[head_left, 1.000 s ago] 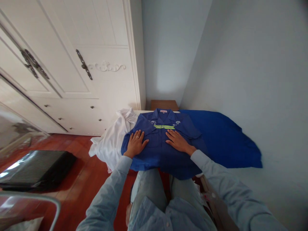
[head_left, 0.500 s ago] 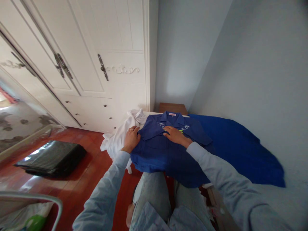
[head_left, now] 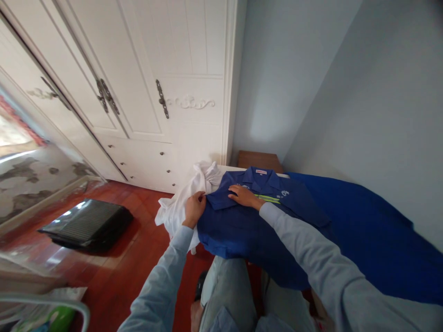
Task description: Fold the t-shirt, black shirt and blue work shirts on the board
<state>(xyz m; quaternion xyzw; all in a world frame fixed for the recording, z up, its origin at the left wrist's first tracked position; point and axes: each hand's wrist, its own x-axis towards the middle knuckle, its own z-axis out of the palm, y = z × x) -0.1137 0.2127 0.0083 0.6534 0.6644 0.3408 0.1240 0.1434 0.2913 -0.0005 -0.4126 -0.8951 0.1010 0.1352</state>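
A dark blue work shirt (head_left: 228, 233) lies spread out with its collar at the far side; it has white printing and a yellow-green strip on the chest. My left hand (head_left: 194, 210) pinches the end of its left-hand sleeve. Across the upper part of that sleeve and the chest rests my right hand (head_left: 243, 196), fingers extended and palm down. White cloth (head_left: 178, 205) hangs bunched to the left of the shirt, close to my left hand. A brighter blue cloth (head_left: 367, 221) stretches away on the right, partly beneath the shirt.
Beyond the shirt are a white wardrobe (head_left: 194, 129) and a small brown wooden top (head_left: 259, 159) in the corner. A black plastic-wrapped package (head_left: 86, 226) lies on the red wood floor (head_left: 145, 203). A pale metal rail (head_left: 41, 299) curves at lower left.
My right hand has slid left over the shirt, uncovering more of the yellow-green strip. My left fingers have drawn together at the sleeve end. The view has turned slightly left.
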